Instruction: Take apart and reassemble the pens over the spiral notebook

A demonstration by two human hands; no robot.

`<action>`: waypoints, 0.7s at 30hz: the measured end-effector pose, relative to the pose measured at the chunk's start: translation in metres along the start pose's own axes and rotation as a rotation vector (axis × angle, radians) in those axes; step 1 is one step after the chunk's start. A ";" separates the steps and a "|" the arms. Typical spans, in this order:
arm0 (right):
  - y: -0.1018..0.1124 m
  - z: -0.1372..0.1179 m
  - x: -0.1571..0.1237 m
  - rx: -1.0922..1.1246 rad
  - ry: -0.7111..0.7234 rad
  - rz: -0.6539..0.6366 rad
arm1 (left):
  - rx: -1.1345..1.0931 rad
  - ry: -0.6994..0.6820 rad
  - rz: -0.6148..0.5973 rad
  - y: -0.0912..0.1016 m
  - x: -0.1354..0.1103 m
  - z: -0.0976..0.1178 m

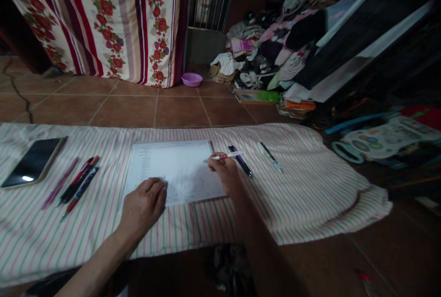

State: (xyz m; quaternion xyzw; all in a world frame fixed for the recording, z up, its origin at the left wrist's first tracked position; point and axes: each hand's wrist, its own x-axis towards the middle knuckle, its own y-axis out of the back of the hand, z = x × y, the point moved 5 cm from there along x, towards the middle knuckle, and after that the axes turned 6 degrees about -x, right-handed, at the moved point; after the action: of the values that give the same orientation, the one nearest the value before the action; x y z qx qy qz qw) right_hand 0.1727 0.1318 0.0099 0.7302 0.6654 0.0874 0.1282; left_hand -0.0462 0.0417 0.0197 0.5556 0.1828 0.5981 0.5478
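Observation:
A spiral notebook [179, 163] lies on the striped cloth in front of me, its wire binding at the right edge and faint marks on its lower part. My right hand [222, 166] pinches a white pen with a red band [225, 155] over the page's right side. My left hand [146, 198] rests on the lower left of the page, fingers curled under; a small dark patch shows by the fingertips, and what they hold, if anything, is hidden. Just right of my right hand lie dark pens [244, 166]; farther right is a black and light-blue pen [271, 157].
Several pens [79, 186] and a phone [32, 161] lie on the left of the striped cloth [303, 186]. Beyond the cloth are a tiled floor [127, 104], a purple basin [192, 79], a floral curtain [127, 21] and a heap of clothes [272, 48].

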 end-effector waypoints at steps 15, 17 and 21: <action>-0.025 -0.006 -0.029 0.419 -0.183 -0.308 | -0.371 0.198 0.021 -0.019 0.028 0.030; -0.026 -0.006 -0.032 0.380 -0.162 -0.352 | -0.404 0.187 0.009 -0.022 0.030 0.034; -0.029 -0.007 -0.034 0.330 -0.060 -0.430 | -0.443 0.139 0.029 -0.025 0.032 0.039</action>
State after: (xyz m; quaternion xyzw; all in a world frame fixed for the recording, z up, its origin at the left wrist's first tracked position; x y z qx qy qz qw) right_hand 0.1398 0.1007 0.0089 0.5854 0.8063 -0.0731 0.0427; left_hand 0.0055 0.0623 0.0262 0.3817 0.0764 0.6683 0.6339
